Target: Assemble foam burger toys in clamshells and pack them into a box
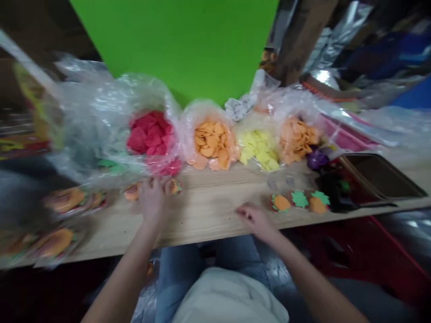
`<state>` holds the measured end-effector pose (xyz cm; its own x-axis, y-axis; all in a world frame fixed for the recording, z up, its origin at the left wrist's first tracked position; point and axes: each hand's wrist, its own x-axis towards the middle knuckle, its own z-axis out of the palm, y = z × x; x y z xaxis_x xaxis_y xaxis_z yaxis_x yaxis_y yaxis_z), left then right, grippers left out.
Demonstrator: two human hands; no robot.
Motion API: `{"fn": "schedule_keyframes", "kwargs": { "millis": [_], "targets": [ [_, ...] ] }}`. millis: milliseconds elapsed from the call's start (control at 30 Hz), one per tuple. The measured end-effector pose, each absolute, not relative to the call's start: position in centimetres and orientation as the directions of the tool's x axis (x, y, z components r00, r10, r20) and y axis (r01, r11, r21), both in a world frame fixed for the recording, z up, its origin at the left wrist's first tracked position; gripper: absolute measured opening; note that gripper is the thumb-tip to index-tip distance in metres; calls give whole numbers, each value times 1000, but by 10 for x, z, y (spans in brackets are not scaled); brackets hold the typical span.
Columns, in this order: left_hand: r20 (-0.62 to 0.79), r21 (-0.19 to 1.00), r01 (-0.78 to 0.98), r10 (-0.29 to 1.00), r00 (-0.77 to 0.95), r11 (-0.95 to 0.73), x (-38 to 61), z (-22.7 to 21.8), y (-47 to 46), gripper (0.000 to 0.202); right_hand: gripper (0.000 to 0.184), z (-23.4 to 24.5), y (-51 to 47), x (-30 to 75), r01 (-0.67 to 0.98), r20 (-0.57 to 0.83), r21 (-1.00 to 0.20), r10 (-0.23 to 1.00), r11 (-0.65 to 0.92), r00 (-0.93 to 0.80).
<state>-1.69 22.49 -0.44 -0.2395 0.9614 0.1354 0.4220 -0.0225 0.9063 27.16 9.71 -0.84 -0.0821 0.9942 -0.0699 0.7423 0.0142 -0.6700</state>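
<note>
While my left hand (153,202) lies spread on the pale wooden tabletop (208,220), its fingertips touch a small orange foam cutout (174,186), a second orange cutout (132,193) just beyond them. My right hand (254,222), fingers loosely pressed together, sits near green-and-orange foam cutouts (292,202). Blurred printed packets (63,199) stay unreadable.

Head cam looks fwd & down over jeans lap (178,269) at wooden worktable (208,220); close range

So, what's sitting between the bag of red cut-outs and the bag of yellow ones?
The head view shows a clear plastic bag of orange cut-outs between the red bag and the yellow bag.
</note>
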Motion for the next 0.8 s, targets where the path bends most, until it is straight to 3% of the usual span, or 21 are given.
{"fn": "schedule_keyframes", "kwargs": {
  "millis": [67, 100, 133, 200, 233, 267, 467, 633, 800],
  "targets": [
    [270, 755, 643, 955, -126, -128, -9, -4, 225, 26, 25, 4, 119, 335, 907, 4, -409, 993, -103, 114],
    [258, 737, 658, 964, -64, -153, 1, -5, 220, 25, 26, 10, 131, 364, 965, 6, -228, 991, -132, 137],
    [158, 795, 594, 988, -2, -125, 15, -8, 211, 24, 26, 14, 143, 390, 988, -31, -58, 990, -141, 139],
    [-169, 932, 349, 970, 175, 100, 57, -17, 185, 20, 25, 20, 164, 425, 990, -94, 32, 985, -140, 143],
    [-357, 932, 189, 880, 313, 310, 83, -22, 169, 20, 26, 20, 174, 434, 991, -131, 46, 982, -128, 133],
    [-433, 901, 153, 806, 403, 407, 109, -27, 154, 20, 27, 20, 182, 439, 993, -160, 43, 980, -114, 119],
    [-579, 763, 89, 615, 535, 641, 207, -42, 116, 23, 22, 13, 197, 427, 1000, -244, 3, 970, -7, 8],
    [-629, 728, 32, 650, 426, 684, 175, -41, 133, 16, 31, 13, 175, 400, 996, -170, -90, 985, 24, -39],
    [-637, 742, 5, 703, 315, 670, 144, -43, 137, 11, 37, 9, 126, 357, 960, 45, -235, 988, 155, -148]
  ]
}}
